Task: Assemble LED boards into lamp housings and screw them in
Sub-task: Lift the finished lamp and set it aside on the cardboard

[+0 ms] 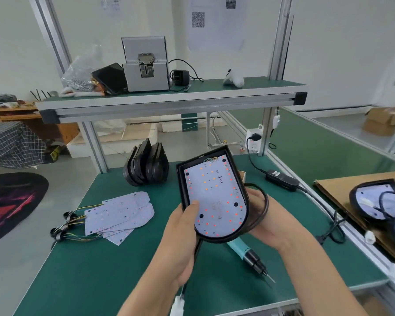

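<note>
Left grip: left hand [183, 238] curled round the lower left edge of the lamp housing [232, 179], thumb pressed flat on the LED board [214, 197].
Right grip: right hand [267, 222] cradles the housing's right side from beneath; fingers mostly hidden, wrapped about the housing and a looped black cable [261, 208].
Lamp housing: black, D-shaped, held tilted above the table [128, 270], rounded end toward the person.
LED board: white, seated inside the held housing; red and orange dots across its face.
Spare boards: fanned stack of LED boards [121, 215] with trailing wires, left on the table.
Empty housings: black group [146, 166] standing on edge at the table's far side.
Screwdriver: teal electric screwdriver [249, 254] lying on the table, just below the held housing.
Finished units: blurred housings [379, 201] on cardboard at right.
Shelf: grey screw feeder [146, 65] on the upper shelf [169, 96].
</note>
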